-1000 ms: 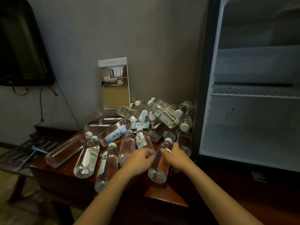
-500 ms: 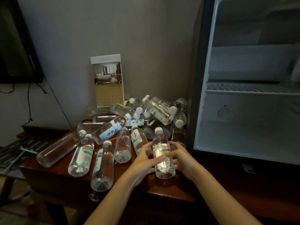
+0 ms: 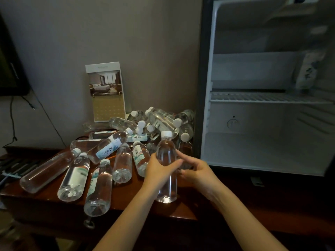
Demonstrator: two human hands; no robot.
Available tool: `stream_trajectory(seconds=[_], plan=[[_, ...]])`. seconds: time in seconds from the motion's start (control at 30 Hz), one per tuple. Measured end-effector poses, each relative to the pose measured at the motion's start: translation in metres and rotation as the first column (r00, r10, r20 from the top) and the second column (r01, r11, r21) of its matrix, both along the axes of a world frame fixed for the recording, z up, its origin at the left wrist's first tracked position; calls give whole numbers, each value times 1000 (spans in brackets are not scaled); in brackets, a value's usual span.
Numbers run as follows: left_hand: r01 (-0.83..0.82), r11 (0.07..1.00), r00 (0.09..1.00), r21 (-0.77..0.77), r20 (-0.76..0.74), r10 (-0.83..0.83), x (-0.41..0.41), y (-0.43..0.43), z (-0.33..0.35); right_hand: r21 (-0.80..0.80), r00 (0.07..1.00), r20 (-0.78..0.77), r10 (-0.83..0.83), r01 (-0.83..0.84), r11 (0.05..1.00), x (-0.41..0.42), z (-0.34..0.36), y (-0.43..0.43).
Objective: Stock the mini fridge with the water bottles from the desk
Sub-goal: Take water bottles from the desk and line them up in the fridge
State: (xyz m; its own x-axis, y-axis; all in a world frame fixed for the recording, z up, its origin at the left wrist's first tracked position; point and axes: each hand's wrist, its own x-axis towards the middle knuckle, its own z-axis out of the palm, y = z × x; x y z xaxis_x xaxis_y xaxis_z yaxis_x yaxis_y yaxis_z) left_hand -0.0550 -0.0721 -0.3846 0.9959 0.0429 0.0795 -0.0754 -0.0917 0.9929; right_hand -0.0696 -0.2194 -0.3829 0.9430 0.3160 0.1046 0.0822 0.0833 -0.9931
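Left hand (image 3: 159, 171) wrapped round the upright bottle (image 3: 165, 151), close to the desk (image 3: 183, 213) front edge. Right hand (image 3: 198, 172) sat loose just beside it, holding nothing. Loose bottles (image 3: 101, 160) crowded the left. Beyond, the mini fridge (image 3: 204, 87) stood open, with room under its wire shelf (image 3: 262, 98).

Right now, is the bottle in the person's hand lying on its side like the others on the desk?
No, the left hand grips the bottle upright, with its white cap on top.

Hotel room: mini fridge (image 3: 253, 147), wall television (image 3: 10, 69), room-photo card (image 3: 106, 91) on desk (image 3: 47, 200).
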Motion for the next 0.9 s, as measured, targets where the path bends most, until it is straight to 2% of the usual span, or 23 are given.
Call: stream_trajectory(seconds=[0.07, 0.13, 0.2, 0.27, 0.37, 0.47, 0.6, 0.77, 0.9], plan=[[-24, 998, 999, -56, -48, 22, 0, -3, 0, -40, 1000, 9, -17, 18, 999, -2, 2, -6], [-42, 969, 997, -243, -80, 23, -3, -8, -2, 13, 998, -36, -50, 50, 999, -2, 1, -13], [-16, 895, 997, -446, -75, -20, -6, -15, -3, 2, 995, -97, -35, 36, 999, -3, -1, -21], [49, 833, 995, -552, -46, -89, -6, -22, 1, -42, 985, -168, 41, -48, 998, -6, -1, -27], [171, 871, 984, -460, 36, -175, -5, -31, 13, -25, 965, -227, 128, -137, 990, -11, 0, -39], [277, 898, 961, -341, 116, -253, -4, -46, 25, -16, 976, -179, 123, -127, 992, -14, 4, -53], [364, 871, 928, -329, 205, -310, -4, -71, 39, -190, 999, 16, -46, 49, 981, -22, 17, -68], [451, 879, 874, -153, 274, -401, -4, -96, 59, -166, 973, 121, -197, 215, 962, -25, 32, -91], [464, 886, 840, -6, 321, -438, 5, -122, 87, -178, 875, 287, -390, 449, 876, -22, 53, -120]])
